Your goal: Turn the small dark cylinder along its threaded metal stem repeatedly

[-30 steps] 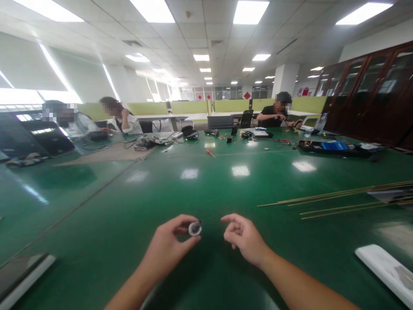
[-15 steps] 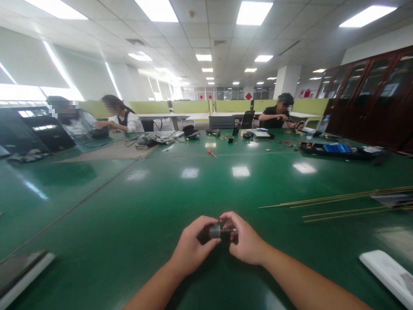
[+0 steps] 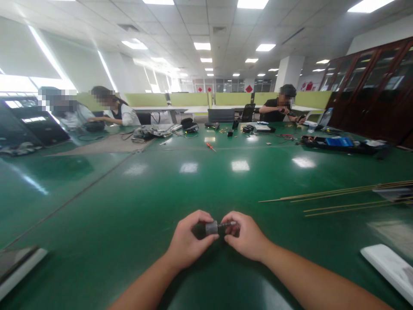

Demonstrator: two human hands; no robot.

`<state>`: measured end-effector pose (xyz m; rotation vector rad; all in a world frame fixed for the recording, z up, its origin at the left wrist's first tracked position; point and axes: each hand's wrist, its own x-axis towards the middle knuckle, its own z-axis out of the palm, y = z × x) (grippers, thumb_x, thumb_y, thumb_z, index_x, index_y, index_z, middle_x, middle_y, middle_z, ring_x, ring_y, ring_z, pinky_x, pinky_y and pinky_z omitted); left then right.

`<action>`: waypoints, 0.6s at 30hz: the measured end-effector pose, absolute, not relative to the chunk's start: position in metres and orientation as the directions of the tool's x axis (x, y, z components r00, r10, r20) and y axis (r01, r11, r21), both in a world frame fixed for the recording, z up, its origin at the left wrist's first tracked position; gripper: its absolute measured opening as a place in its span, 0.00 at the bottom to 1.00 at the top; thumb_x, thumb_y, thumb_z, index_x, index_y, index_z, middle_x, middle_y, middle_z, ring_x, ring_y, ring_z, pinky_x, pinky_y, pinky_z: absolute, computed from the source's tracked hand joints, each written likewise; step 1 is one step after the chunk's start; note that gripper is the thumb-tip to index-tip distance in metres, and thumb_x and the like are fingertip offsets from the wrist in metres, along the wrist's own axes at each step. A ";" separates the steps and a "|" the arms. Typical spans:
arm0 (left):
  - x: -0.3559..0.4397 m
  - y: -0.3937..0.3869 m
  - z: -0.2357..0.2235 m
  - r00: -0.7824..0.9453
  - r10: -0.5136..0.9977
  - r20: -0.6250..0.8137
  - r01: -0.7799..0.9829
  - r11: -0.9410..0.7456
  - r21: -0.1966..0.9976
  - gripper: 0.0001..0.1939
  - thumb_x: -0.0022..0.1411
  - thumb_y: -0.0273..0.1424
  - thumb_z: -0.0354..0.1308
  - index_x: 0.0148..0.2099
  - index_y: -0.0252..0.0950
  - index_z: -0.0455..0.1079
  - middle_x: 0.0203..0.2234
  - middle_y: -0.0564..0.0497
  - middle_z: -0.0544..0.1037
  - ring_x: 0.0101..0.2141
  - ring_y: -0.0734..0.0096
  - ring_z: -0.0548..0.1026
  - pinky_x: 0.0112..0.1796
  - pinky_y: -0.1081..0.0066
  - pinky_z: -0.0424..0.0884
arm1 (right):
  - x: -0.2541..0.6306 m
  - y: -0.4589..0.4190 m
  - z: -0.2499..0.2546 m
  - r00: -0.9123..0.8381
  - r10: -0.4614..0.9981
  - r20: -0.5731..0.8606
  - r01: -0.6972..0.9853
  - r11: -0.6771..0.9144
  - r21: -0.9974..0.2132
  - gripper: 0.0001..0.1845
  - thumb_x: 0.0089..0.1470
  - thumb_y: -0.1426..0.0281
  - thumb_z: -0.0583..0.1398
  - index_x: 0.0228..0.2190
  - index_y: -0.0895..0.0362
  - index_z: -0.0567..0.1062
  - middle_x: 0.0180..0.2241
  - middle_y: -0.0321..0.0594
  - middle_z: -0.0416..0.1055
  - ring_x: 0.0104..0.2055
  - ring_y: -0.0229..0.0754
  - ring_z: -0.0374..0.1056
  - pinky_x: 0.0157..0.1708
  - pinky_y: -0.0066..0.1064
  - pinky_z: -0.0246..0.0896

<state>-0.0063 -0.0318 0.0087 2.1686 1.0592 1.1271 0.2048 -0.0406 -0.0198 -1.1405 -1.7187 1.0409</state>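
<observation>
My left hand [image 3: 188, 241] pinches a small grey cylindrical metal part [image 3: 211, 227] between thumb and fingers, just above the green table [image 3: 129, 202]. A thin dark threaded shaft [image 3: 226, 224] sticks out of the part to the right. My right hand [image 3: 245, 236] is closed around that shaft, thumb and fingertips on it. Both hands meet near the table's front edge, at the middle of the view.
Several thin brass rods [image 3: 335, 194] lie at the right. A white flat object [image 3: 389, 267] sits at the near right, a dark tablet [image 3: 16, 267] at the near left. Tools, a red screwdriver [image 3: 211, 147] and a blue case [image 3: 335, 142] lie far off. Three people sit at the far side.
One second ago my hands were apart, the left holding the round part alone. They came together, and my right hand now grips the shaft on the part.
</observation>
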 end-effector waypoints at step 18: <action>-0.006 -0.029 0.004 0.410 0.816 0.408 0.367 -0.557 0.745 0.12 0.55 0.32 0.69 0.40 0.36 0.73 0.36 0.49 0.79 0.38 0.65 0.77 0.41 0.67 0.72 | 0.205 -0.041 -0.012 -0.282 0.944 0.173 0.255 0.247 -0.935 0.20 0.61 0.61 0.57 0.23 0.59 0.75 0.23 0.36 0.68 0.28 0.38 0.65 0.32 0.28 0.57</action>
